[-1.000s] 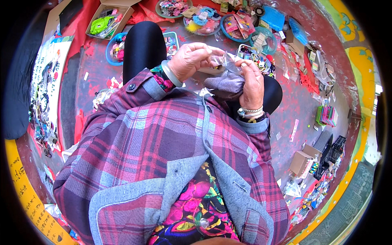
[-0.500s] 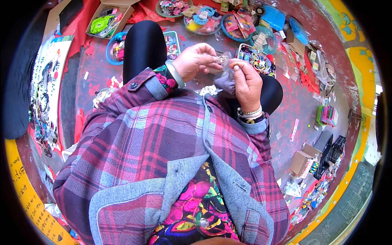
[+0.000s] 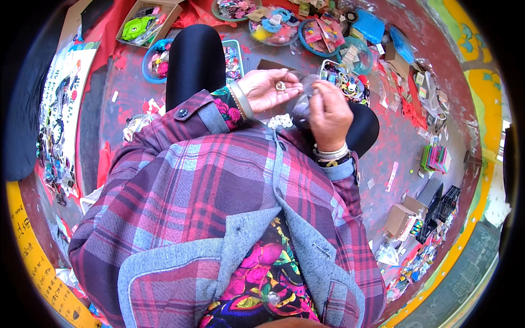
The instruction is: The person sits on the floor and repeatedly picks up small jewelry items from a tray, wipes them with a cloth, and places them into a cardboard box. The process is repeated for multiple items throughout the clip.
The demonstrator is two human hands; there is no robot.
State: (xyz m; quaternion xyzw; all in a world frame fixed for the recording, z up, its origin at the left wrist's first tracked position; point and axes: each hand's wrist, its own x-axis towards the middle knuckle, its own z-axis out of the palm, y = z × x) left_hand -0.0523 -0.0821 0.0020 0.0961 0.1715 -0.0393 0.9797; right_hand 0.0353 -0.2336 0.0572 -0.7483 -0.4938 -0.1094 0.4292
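My left hand (image 3: 265,90) is turned palm up with its fingers stretched out. On those fingers lies a small shiny gold-and-clear piece (image 3: 280,86), perhaps a ring or charm, too small to name surely. To its right, my right hand (image 3: 331,115) pinches a clear plastic bag (image 3: 302,104) with something greyish-purple inside. The bag hangs between the two hands, partly hidden by my right fingers. A white dotted scrunchie-like piece (image 3: 280,121) sits below the hands, against my jacket.
Round bowls of hair accessories (image 3: 273,27) stand beyond my knees. A white tray of colourful bands (image 3: 344,79) is beside my right knee, with a cardboard box (image 3: 145,24) at far left. Sunglasses-like items (image 3: 57,142) lie left; black baskets (image 3: 440,213) stand right.
My left hand has turned palm up and opened, so the small shiny piece now lies on its fingers. My right hand has turned over slightly, still pinching the bag.
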